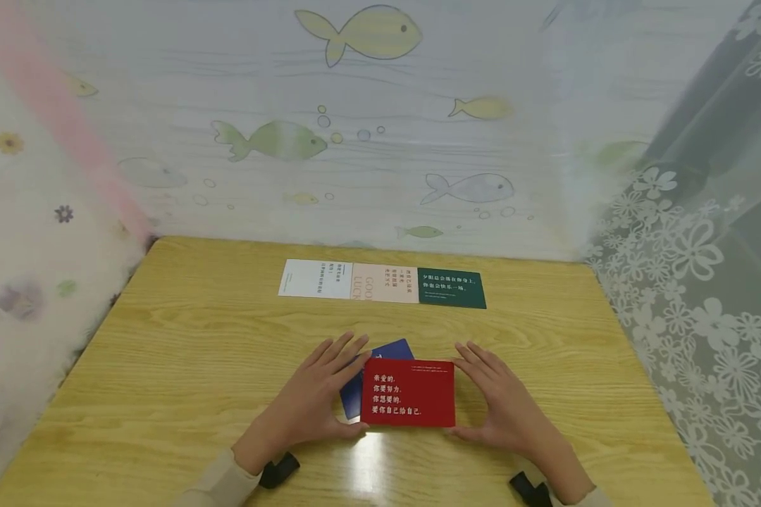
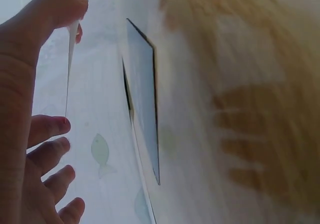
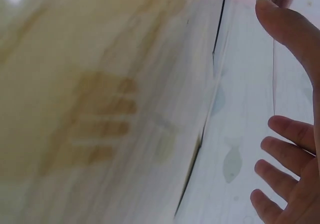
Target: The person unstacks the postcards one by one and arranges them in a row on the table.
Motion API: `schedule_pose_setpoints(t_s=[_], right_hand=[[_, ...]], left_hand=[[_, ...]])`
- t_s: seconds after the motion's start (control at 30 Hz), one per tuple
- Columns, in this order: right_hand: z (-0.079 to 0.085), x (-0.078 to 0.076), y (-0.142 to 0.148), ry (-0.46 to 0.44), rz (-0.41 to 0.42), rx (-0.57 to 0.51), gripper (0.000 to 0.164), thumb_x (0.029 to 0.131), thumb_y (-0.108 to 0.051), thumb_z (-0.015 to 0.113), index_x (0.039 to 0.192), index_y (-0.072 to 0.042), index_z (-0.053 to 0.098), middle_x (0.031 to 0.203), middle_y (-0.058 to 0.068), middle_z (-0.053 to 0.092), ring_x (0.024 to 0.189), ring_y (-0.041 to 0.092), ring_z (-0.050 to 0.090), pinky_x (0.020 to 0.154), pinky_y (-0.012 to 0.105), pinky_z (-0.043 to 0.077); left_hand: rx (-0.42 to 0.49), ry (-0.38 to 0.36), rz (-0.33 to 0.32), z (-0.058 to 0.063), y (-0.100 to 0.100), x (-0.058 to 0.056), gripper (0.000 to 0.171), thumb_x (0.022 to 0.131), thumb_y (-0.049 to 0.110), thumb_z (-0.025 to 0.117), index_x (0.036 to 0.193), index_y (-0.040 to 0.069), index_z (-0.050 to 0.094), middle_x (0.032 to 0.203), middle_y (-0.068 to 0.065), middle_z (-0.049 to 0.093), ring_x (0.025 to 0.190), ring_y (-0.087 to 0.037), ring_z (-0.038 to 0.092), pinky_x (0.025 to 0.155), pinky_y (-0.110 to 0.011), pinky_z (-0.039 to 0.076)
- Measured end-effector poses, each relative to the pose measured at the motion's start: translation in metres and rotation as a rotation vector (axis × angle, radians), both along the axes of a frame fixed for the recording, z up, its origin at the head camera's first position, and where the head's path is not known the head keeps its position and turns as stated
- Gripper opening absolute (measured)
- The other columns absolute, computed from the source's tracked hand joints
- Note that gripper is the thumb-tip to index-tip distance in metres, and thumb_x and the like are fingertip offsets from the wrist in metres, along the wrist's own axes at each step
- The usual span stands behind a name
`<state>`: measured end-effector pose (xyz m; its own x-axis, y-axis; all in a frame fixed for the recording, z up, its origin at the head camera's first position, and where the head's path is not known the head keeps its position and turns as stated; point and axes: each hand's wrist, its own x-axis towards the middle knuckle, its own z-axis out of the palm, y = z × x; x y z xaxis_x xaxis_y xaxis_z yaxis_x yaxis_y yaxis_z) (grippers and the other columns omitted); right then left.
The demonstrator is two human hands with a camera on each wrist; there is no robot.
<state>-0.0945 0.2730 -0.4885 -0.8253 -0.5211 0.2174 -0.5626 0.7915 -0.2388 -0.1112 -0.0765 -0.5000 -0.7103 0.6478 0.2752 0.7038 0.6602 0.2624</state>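
Observation:
A red card [image 1: 408, 394] with white writing is held level with its long side across, raised over the table. My left hand [image 1: 317, 394] pinches its left edge between thumb and index finger, the other fingers spread. At the opposite edge, my right hand [image 1: 507, 408] holds it the same way by the corners. In the left wrist view the red card [image 2: 69, 79] shows edge-on as a thin line between thumb and fingertip. Below it lies a blue card [image 1: 393, 349], turned at an angle and partly hidden by the red one.
Toward the back of the wooden table [image 1: 184, 331], a white card [image 1: 304, 278], a pink card [image 1: 396, 282] and a dark green card [image 1: 452, 290] lie side by side in a row. A fish-patterned curtain [image 1: 368, 91] hangs behind the table.

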Motion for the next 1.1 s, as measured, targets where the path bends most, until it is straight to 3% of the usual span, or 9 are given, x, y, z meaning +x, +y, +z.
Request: schedule_pose_setpoints(t_s=[0.17,0.3,0.53,0.63,0.83,1.1], right_hand=[[-0.002,-0.001,0.003,0.012,-0.004,-0.008,0.111,0.059,-0.056,0.095,0.149,-0.008,0.051,0.159,0.011,0.044,0.147,0.032,0.039,0.129,0.036,0.016],[-0.002,-0.001,0.008,-0.032,-0.027,0.004,0.110,0.065,-0.054,0.092,0.153,-0.007,0.045,0.160,0.013,0.041,0.149,0.035,0.036,0.129,0.027,0.002],[-0.003,-0.003,0.014,-0.109,-0.086,0.029,0.109,0.070,-0.047,0.091,0.156,-0.004,0.039,0.164,0.014,0.035,0.151,0.036,0.031,0.128,0.048,0.019],[-0.003,-0.005,0.018,-0.114,-0.096,0.028,0.110,0.071,-0.044,0.092,0.157,-0.003,0.037,0.164,0.016,0.034,0.152,0.036,0.029,0.127,0.050,0.020],[-0.003,-0.007,0.025,-0.132,-0.104,0.005,0.109,0.072,-0.039,0.092,0.157,-0.001,0.035,0.163,0.020,0.033,0.151,0.039,0.028,0.130,0.041,0.010],[-0.004,-0.011,0.038,-0.144,-0.127,-0.024,0.107,0.069,-0.028,0.095,0.154,0.002,0.038,0.161,0.024,0.036,0.149,0.043,0.030,0.123,0.056,0.025]], left_hand=[[-0.010,0.016,0.023,-0.005,0.005,-0.001,0.101,0.076,0.066,0.075,0.155,0.010,0.045,0.166,-0.004,0.032,0.155,-0.030,0.025,0.124,-0.052,0.027],[-0.011,0.025,0.045,-0.007,0.010,-0.004,0.102,0.077,0.064,0.076,0.156,0.010,0.042,0.165,-0.006,0.034,0.154,-0.028,0.026,0.124,-0.051,0.027],[-0.051,-0.004,0.051,-0.008,0.024,-0.011,0.104,0.080,0.064,0.075,0.160,0.010,0.034,0.168,-0.003,0.028,0.157,-0.024,0.018,0.127,-0.048,0.020],[-0.070,-0.004,0.057,-0.008,0.029,-0.014,0.105,0.080,0.066,0.074,0.160,0.011,0.033,0.169,-0.001,0.025,0.158,-0.024,0.015,0.128,-0.047,0.017],[-0.074,0.012,0.050,-0.008,0.041,-0.021,0.104,0.080,0.065,0.074,0.160,0.011,0.033,0.169,-0.002,0.026,0.158,-0.024,0.015,0.128,-0.047,0.018],[-0.085,0.006,0.035,-0.009,0.058,-0.033,0.102,0.080,0.066,0.074,0.159,0.013,0.037,0.168,-0.001,0.028,0.158,-0.025,0.016,0.129,-0.047,0.016]])
